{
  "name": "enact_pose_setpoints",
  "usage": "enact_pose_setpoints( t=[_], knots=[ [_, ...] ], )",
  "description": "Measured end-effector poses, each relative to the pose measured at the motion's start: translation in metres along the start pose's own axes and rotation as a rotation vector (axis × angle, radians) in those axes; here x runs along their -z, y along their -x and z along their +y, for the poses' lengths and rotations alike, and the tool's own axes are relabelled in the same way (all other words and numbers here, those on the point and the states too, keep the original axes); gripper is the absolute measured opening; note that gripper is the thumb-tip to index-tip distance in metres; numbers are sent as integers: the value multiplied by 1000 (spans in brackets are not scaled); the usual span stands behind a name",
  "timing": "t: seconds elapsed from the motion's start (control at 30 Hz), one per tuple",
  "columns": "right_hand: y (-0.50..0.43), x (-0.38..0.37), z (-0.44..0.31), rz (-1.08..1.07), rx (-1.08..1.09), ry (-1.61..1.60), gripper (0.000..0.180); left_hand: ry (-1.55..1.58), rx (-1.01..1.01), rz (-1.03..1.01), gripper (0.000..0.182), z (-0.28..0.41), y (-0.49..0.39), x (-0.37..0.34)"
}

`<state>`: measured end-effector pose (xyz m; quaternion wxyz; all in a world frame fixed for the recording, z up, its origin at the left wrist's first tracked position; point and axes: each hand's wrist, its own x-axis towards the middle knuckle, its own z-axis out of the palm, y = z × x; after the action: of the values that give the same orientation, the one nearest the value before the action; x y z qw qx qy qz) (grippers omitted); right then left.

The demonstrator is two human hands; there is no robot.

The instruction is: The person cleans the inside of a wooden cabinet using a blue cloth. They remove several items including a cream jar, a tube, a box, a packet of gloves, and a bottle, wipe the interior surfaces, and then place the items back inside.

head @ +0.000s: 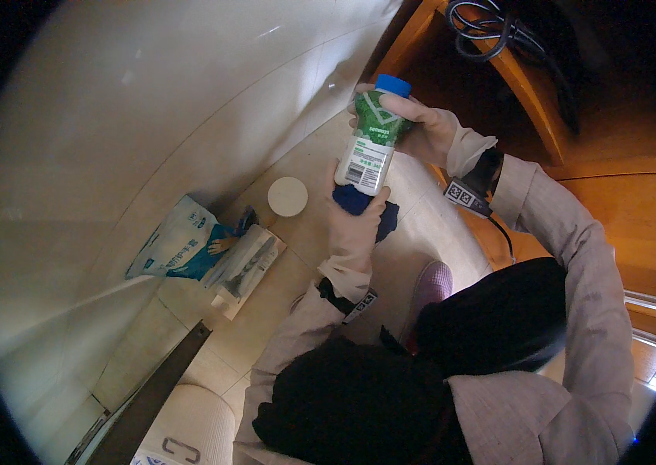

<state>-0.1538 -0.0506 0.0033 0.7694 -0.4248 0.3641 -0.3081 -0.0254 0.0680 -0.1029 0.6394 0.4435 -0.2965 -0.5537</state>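
A white plastic bottle [373, 136] with a green wrap label and a blue cap [393, 85] is held up at a tilt, cap end away from me. My right hand [428, 127] grips it just below the cap, thumb across the front. At the bottle's base, my left hand [354, 224] holds a dark blue cloth [386, 220] that lies against the bottom end. Both hands wear thin pale gloves. The fingers behind the bottle are mostly hidden.
Along the glossy wall on the tiled floor are a round white lid or jar [288, 196], a blue-and-white plastic packet [179, 241] and a narrow box [249, 270]. A wooden cabinet [613, 215] stands right, with a coiled black cable [482, 29] above. A ribbed white bin [200, 421] is lower left.
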Motion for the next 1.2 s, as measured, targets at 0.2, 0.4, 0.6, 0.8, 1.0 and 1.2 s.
enact_pose_setpoints(
  t=[0.2,0.4,0.6,0.8,1.0,1.2],
  knots=[
    [-1,-2,0,24,-22,-8,82,-52,-33,11,83,-5,1,0],
    [2,0,1,26,-24,6,80,77,68,6,82,8,6,-4],
    [0,0,1,48,-50,6,80,68,55,13,82,13,9,-6],
    [1,-6,-1,101,-37,-18,73,-142,-31,95,81,17,11,-7],
    [-2,1,13,309,-28,122,68,91,333,44,78,17,1,-9],
    [0,5,1,386,-7,416,70,-110,425,-547,80,23,-33,31]
  ],
)
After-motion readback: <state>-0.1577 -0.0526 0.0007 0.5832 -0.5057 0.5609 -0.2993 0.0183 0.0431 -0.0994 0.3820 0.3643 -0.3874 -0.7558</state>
